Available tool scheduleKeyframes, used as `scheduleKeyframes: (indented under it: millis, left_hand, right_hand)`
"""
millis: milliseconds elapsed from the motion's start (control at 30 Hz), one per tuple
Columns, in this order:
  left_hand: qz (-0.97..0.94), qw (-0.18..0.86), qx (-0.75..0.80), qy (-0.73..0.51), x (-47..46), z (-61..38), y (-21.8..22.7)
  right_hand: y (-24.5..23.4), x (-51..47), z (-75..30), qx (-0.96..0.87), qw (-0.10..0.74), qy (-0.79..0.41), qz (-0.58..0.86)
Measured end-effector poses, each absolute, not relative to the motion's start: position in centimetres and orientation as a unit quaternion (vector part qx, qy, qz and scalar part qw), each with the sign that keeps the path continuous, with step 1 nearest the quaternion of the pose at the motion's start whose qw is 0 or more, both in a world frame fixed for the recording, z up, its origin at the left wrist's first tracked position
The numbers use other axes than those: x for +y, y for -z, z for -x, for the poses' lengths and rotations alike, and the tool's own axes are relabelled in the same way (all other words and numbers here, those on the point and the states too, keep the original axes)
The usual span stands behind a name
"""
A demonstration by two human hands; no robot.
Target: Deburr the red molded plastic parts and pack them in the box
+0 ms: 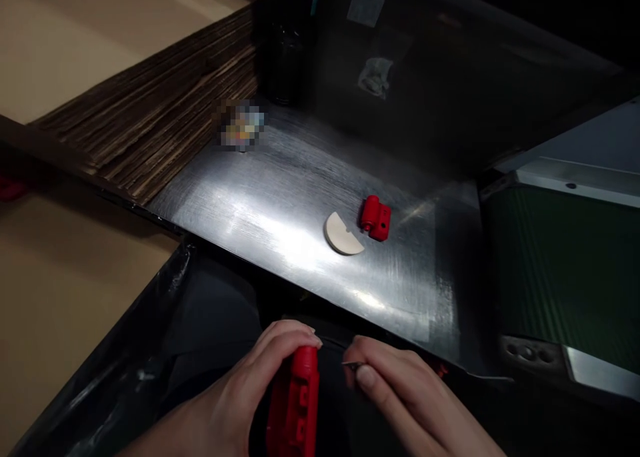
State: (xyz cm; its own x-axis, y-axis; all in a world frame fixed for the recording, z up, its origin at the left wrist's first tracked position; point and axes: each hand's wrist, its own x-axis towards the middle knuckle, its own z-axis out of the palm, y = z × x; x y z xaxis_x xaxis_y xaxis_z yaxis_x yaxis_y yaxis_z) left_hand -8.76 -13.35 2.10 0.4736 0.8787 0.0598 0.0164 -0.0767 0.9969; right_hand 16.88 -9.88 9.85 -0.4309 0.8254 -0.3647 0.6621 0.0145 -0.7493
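Note:
My left hand (250, 390) is closed around a long red plastic part (295, 403), held upright below the near edge of a shiny metal table (250, 203). Just right of it, my right hand (400, 390) pinches a small thin metal piece (350, 363) between thumb and fingertip, its tip close to the top of the red part. On the table lie a smaller red plastic part (375, 217) and, touching its left side, a pale half-round disc (341, 234).
A tall stack of flat cardboard sheets (160, 117) borders the table on the left. A green conveyor belt (565, 270) with a metal frame stands at the right. A black plastic bag (150, 350) hangs under the table's near edge. Dark items sit at the back.

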Motion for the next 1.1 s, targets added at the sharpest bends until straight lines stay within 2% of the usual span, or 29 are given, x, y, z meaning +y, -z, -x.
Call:
scheduleKeyframes:
  millis: [267,667,833,1100]
  left_hand:
    - [-0.619,0.577,0.366,-0.386,-14.0,8.1,-3.3]
    - [-0.608,0.574,0.376,-0.399,-14.6,7.8,-3.2]
    - [-0.596,0.558,0.391,-0.425,-14.8,7.0,-2.8]
    - [-0.620,0.587,0.345,-0.389,-14.4,8.0,-2.1]
  right_hand:
    - [-10.3,-9.4,-14.4,-0.768,0.057,-0.468,0.434]
    - [-9.8,-10.1,-14.1,-0.840,0.059,-0.337,0.422]
    - [-9.6,-10.4,-14.1,-0.837,0.085,-0.326,0.432]
    - [-9.9,-10.4,-14.5,-0.827,0.038,-0.361,0.429]
